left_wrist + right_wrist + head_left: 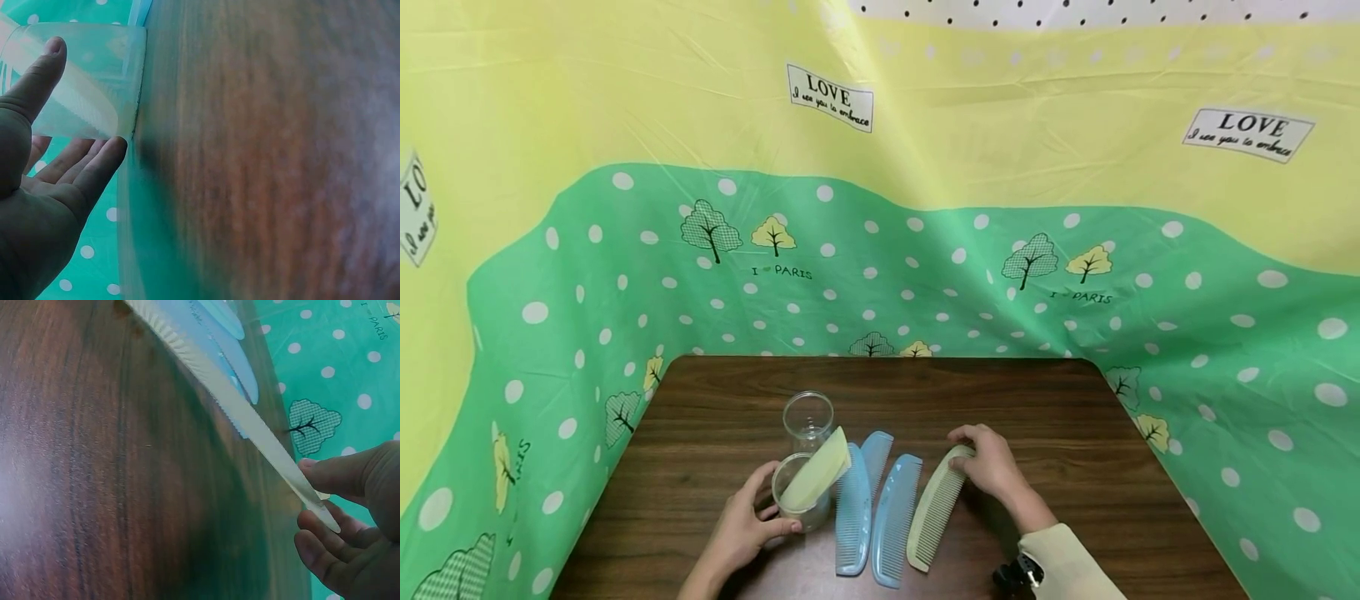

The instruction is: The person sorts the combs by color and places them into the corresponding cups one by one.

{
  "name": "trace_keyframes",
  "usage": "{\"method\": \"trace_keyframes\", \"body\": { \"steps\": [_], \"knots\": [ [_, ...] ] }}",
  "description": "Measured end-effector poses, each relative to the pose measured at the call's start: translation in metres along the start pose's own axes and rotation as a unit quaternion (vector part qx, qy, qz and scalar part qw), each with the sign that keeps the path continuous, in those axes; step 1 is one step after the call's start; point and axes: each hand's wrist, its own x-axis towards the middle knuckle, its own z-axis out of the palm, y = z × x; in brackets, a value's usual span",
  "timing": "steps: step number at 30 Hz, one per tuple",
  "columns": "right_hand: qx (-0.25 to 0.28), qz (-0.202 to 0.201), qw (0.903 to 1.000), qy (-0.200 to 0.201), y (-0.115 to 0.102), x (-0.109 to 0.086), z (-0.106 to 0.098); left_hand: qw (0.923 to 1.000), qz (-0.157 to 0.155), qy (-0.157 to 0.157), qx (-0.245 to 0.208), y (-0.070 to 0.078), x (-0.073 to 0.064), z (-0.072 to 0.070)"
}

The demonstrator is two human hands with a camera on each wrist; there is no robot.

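Observation:
My left hand [739,532] holds a clear round cup [814,518] on the table, thumb on the near side and fingers around the far left side. A pale yellow comb [817,472] stands tilted in that cup, its upper end leaning right past the rim. At the right, my right hand [992,463] pinches the far end of another pale yellow comb [929,517]. In the right wrist view this comb [225,390] runs away from the thumb and fingers, its pinched end raised from the table. Between the hands lie blue combs [896,523], side by side.
A second clear cup [796,437] stands just behind the held one. The dark wooden table [1037,400] ends at a rounded back edge, with a green and yellow patterned cloth [925,275] hanging around it. A black strap [1018,575] is on the right wrist.

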Motion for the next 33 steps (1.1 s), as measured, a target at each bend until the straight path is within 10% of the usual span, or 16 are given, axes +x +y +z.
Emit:
{"method": "trace_keyframes", "body": {
  "steps": [33],
  "knots": [
    [-0.008, -0.073, 0.9972, 0.013, -0.028, -0.017, -0.046, 0.9999, -0.003, 0.012, 0.002, 0.004, -0.003, 0.002]
  ]
}}
